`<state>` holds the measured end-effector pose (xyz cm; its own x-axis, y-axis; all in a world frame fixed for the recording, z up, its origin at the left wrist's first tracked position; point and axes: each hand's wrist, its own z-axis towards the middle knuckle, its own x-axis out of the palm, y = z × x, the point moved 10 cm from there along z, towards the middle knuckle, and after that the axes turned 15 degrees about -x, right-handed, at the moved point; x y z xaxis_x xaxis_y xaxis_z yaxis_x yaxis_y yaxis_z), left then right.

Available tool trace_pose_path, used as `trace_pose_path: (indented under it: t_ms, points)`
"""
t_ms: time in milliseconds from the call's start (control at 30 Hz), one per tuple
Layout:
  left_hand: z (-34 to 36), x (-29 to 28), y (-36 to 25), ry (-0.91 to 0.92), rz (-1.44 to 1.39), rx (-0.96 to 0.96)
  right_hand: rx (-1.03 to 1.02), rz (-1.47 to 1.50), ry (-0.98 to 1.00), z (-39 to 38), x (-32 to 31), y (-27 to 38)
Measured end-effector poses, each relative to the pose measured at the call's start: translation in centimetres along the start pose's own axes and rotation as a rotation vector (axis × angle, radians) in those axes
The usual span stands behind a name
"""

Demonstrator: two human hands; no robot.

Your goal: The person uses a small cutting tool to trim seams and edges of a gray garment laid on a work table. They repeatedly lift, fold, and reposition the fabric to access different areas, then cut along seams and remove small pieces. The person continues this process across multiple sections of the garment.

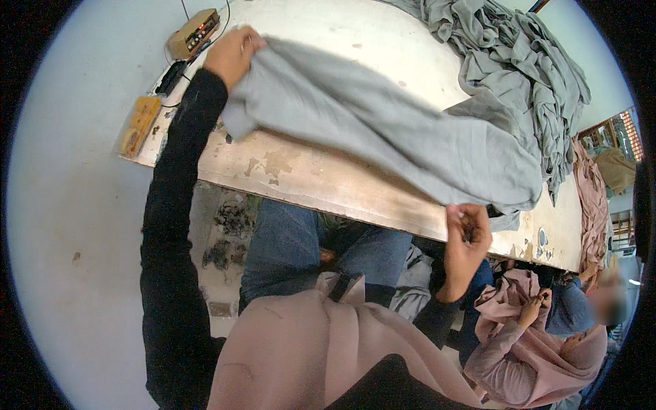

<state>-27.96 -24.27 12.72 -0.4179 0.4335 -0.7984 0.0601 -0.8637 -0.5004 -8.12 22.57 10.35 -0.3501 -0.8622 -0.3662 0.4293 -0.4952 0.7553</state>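
A length of grey cloth (383,123) stretches across the worn table from upper left to right, slightly blurred and partly lifted off the top. My left hand (234,55) pinches its far left corner, with the arm reaching out to the table's left side. At the table's front edge my right hand (468,242) has thumb and forefinger closed on the near edge of the same cloth. The cloth's right part is folded over and runs toward a heap of grey fabric (512,75).
The worn table (273,160) has peeling patches. At its left end sit a small brown control box (193,34), a black device (171,78) and a yellow block (141,126). Pink cloth (591,205) hangs at the right. Nearby on the right, another person (533,342) handles pink fabric.
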Motion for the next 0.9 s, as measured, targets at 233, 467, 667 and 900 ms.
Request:
trace_pose_path:
  t_ms: [233, 467, 667, 900]
  points:
    - [1.5, 2.4, 0.6, -0.384, 0.164, 0.105, -0.023, -0.141, 0.009, -0.9, -1.8, -2.9]
    - [-18.5, 13.1, -6.5, 1.093, -0.870, -0.286, -0.326, -0.576, -0.050, 2.3, -0.7, -4.8]
    - [-28.7, 14.4, -13.9, 1.496, -1.217, -0.429, -0.215, -0.755, 0.050, 3.9, 0.5, -4.6]
    - [-20.6, 14.8, -15.8, 1.002, -1.788, -0.398, -0.116, 0.123, 0.297, 0.7, 4.3, 2.8]
